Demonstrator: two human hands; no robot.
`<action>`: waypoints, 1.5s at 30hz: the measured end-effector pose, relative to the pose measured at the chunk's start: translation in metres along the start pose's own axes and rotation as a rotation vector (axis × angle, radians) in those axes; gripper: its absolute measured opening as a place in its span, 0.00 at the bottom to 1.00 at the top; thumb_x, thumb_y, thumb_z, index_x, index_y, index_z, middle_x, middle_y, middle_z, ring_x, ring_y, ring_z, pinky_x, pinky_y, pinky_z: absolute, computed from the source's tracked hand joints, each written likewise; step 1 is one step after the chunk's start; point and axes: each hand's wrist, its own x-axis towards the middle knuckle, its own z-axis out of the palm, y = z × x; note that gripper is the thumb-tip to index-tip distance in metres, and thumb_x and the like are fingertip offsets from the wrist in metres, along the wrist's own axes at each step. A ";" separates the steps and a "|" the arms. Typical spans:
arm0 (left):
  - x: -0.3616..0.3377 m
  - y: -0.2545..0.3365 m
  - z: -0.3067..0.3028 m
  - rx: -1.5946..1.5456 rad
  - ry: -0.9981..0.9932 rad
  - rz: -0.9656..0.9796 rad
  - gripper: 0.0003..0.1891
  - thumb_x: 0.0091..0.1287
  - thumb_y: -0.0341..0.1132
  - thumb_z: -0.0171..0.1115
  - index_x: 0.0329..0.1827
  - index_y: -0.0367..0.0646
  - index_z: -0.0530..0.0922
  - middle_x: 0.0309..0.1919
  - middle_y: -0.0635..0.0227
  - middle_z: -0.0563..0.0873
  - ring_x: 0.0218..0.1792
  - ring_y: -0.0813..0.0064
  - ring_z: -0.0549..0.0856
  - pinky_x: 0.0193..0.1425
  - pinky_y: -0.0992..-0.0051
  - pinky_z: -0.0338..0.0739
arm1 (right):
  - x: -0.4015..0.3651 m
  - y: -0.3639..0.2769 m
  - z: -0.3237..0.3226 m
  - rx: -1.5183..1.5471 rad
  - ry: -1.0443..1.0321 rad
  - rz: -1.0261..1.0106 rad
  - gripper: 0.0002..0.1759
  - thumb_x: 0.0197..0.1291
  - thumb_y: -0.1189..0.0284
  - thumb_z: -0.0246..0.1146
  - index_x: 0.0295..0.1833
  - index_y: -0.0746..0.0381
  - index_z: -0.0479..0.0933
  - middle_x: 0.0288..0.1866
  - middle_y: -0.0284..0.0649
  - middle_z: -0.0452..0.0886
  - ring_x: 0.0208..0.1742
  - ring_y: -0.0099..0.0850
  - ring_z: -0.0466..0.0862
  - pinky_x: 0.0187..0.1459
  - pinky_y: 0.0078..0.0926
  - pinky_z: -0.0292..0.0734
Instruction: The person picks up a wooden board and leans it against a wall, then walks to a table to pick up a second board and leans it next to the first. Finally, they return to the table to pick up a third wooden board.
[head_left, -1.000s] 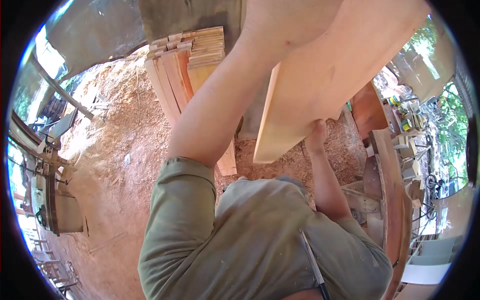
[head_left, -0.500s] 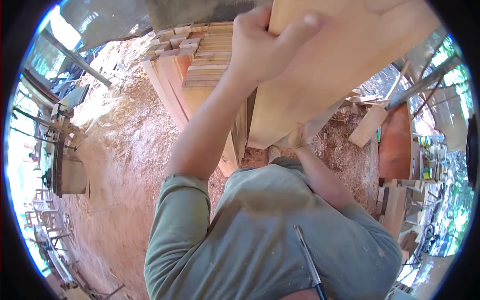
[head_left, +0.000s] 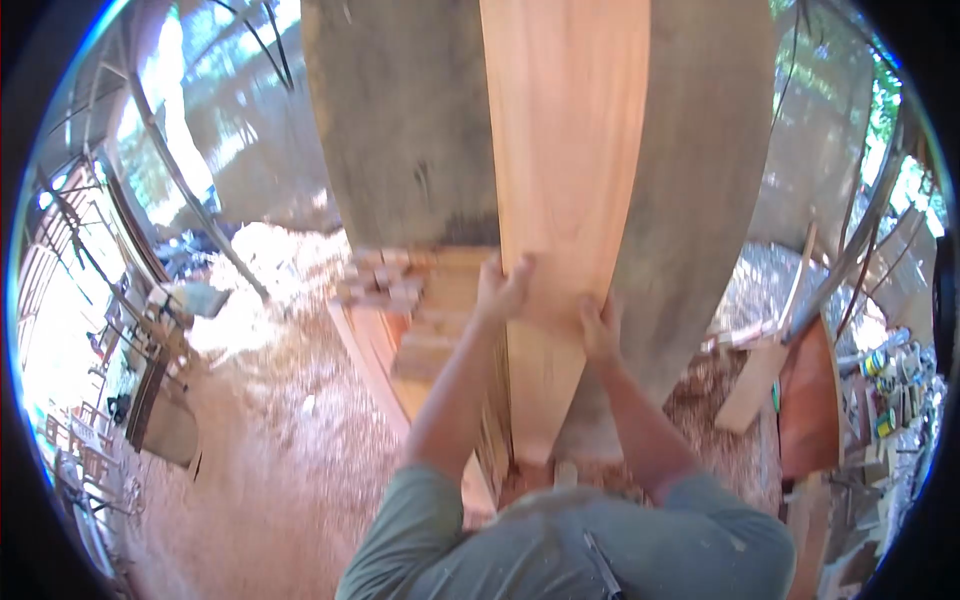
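Note:
A long, wide wooden board (head_left: 565,150) stands upright in front of me, its lower end near the floor and its top beyond the view. My left hand (head_left: 503,290) grips its left edge, thumb over the face. On the right edge, a little lower, my right hand (head_left: 600,325) holds the board, thumb on the front. Fingers behind the board are hidden. Close by my left forearm rises a stack of cut planks (head_left: 440,335), standing on end. Behind the board is a large grey-brown panel (head_left: 400,130).
Sawdust and shavings cover the floor (head_left: 270,430). A loose wood offcut (head_left: 750,388) leans at right beside a reddish-brown panel (head_left: 810,400). Slanted poles (head_left: 185,185) stand at left. Cans and clutter (head_left: 890,390) line the far right. A pen (head_left: 603,565) hangs on my shirt.
The board has swung from a slant toward the right to nearly vertical. My left hand is lower and nearer my right hand, and the view has tilted up.

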 end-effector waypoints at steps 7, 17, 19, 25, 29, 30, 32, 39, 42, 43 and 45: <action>0.057 -0.026 0.002 -0.169 0.068 0.046 0.22 0.69 0.46 0.62 0.51 0.33 0.75 0.41 0.70 0.83 0.41 0.83 0.79 0.45 0.79 0.76 | 0.051 0.010 0.002 -0.393 -0.045 0.148 0.22 0.69 0.65 0.56 0.62 0.66 0.67 0.51 0.40 0.78 0.52 0.24 0.76 0.52 0.24 0.72; 0.104 -0.050 -0.006 0.409 0.229 -0.186 0.39 0.62 0.65 0.59 0.41 0.25 0.76 0.37 0.54 0.82 0.44 0.70 0.80 0.48 0.71 0.74 | 0.104 0.067 -0.015 -0.743 -0.059 0.186 0.33 0.68 0.53 0.52 0.61 0.75 0.66 0.57 0.63 0.75 0.63 0.55 0.73 0.60 0.43 0.69; 0.114 -0.063 -0.007 0.479 0.220 -0.202 0.41 0.62 0.66 0.57 0.41 0.23 0.76 0.37 0.52 0.82 0.44 0.67 0.81 0.49 0.69 0.74 | 0.109 0.073 -0.017 -0.766 -0.040 0.174 0.34 0.68 0.52 0.52 0.60 0.76 0.66 0.57 0.64 0.75 0.62 0.56 0.74 0.60 0.44 0.69; 0.122 -0.067 0.004 0.531 0.305 -0.257 0.39 0.60 0.66 0.60 0.40 0.26 0.78 0.36 0.48 0.84 0.42 0.61 0.84 0.48 0.66 0.76 | 0.129 0.071 -0.021 -0.968 -0.090 0.307 0.29 0.67 0.54 0.53 0.57 0.71 0.71 0.52 0.61 0.79 0.57 0.57 0.77 0.57 0.44 0.72; 0.125 -0.074 0.015 0.615 0.457 -0.242 0.34 0.57 0.61 0.65 0.31 0.28 0.81 0.28 0.48 0.85 0.34 0.59 0.86 0.41 0.63 0.77 | 0.135 0.063 -0.019 -1.096 -0.134 0.276 0.25 0.67 0.55 0.53 0.52 0.69 0.75 0.49 0.61 0.79 0.55 0.57 0.78 0.55 0.47 0.72; 0.124 -0.078 0.014 0.668 0.525 -0.244 0.32 0.56 0.60 0.66 0.28 0.29 0.81 0.26 0.48 0.85 0.32 0.59 0.87 0.38 0.62 0.78 | 0.134 0.067 -0.019 -1.095 -0.140 0.243 0.24 0.67 0.56 0.52 0.49 0.69 0.76 0.48 0.63 0.79 0.54 0.57 0.78 0.55 0.50 0.72; 0.121 -0.077 0.021 0.639 0.610 -0.192 0.31 0.56 0.58 0.68 0.25 0.29 0.81 0.22 0.49 0.84 0.27 0.59 0.86 0.35 0.62 0.78 | 0.141 0.082 -0.030 -1.138 -0.152 0.232 0.23 0.67 0.57 0.53 0.49 0.67 0.78 0.49 0.61 0.79 0.52 0.56 0.79 0.53 0.49 0.74; 0.110 -0.057 0.036 0.433 0.601 -0.145 0.21 0.61 0.47 0.68 0.39 0.33 0.83 0.26 0.57 0.87 0.28 0.75 0.85 0.33 0.70 0.78 | 0.137 0.059 -0.028 -1.154 -0.163 0.216 0.23 0.67 0.57 0.56 0.47 0.71 0.71 0.46 0.63 0.76 0.49 0.60 0.77 0.48 0.53 0.71; 0.116 -0.081 0.024 0.714 0.610 -0.122 0.20 0.61 0.45 0.69 0.40 0.32 0.84 0.25 0.61 0.87 0.27 0.82 0.83 0.31 0.74 0.77 | 0.128 0.071 -0.023 -1.064 -0.007 0.246 0.24 0.66 0.56 0.57 0.45 0.70 0.69 0.47 0.63 0.74 0.49 0.59 0.76 0.48 0.53 0.70; 0.117 -0.091 0.021 0.513 0.615 -0.114 0.21 0.61 0.46 0.69 0.39 0.32 0.84 0.25 0.59 0.87 0.27 0.80 0.84 0.31 0.74 0.77 | 0.127 0.075 -0.024 -1.048 -0.027 0.224 0.23 0.66 0.57 0.57 0.45 0.70 0.69 0.46 0.63 0.73 0.49 0.60 0.76 0.48 0.53 0.70; 0.104 -0.111 0.021 0.253 0.583 -0.195 0.21 0.60 0.47 0.69 0.39 0.32 0.84 0.25 0.57 0.86 0.28 0.74 0.85 0.32 0.72 0.77 | 0.120 0.091 -0.033 -1.053 -0.018 0.147 0.22 0.66 0.59 0.58 0.47 0.70 0.68 0.44 0.62 0.73 0.48 0.59 0.75 0.48 0.52 0.69</action>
